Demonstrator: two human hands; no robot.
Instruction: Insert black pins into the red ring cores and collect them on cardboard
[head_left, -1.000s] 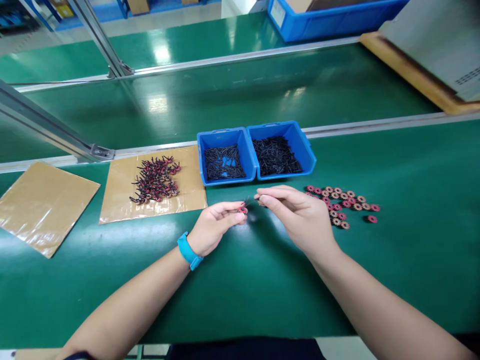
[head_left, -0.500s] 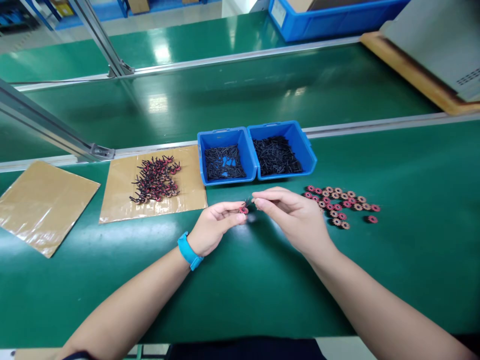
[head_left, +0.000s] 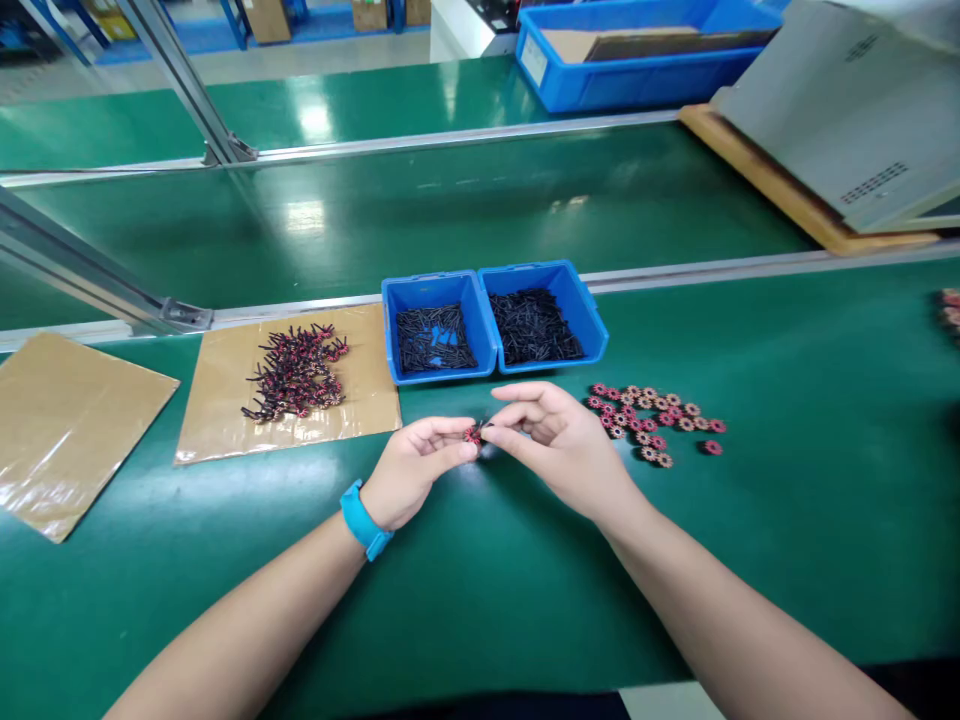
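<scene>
Pinched between the thumb and fingers of my left hand (head_left: 416, 462) is a small red toothed ring (head_left: 472, 435) with dark wires or tubes at it. My right hand (head_left: 559, 440) meets it from the right, thumb and a finger closed at the dark piece on the ring; exactly what they grip is too small to tell. Two blue bins, the left bin (head_left: 388, 330) and the right bin (head_left: 600, 335), hold short black tubes. Loose red and tan rings (head_left: 649, 425) lie right of my hands. On a brown board (head_left: 217, 400) sits a pile of rings with black tubes (head_left: 300, 375).
Another brown board (head_left: 79, 420) lies at the far left of the green table (head_left: 480, 620). Metal posts and a rail (head_left: 172, 80) stand behind. A large blue crate (head_left: 637, 85) and a grey metal case (head_left: 840, 120) on a wooden base are at the back right.
The view has shifted, so the table items appear further left and slightly lower. My right hand's fingers have come nearer the ring, and its index finger is now raised.
</scene>
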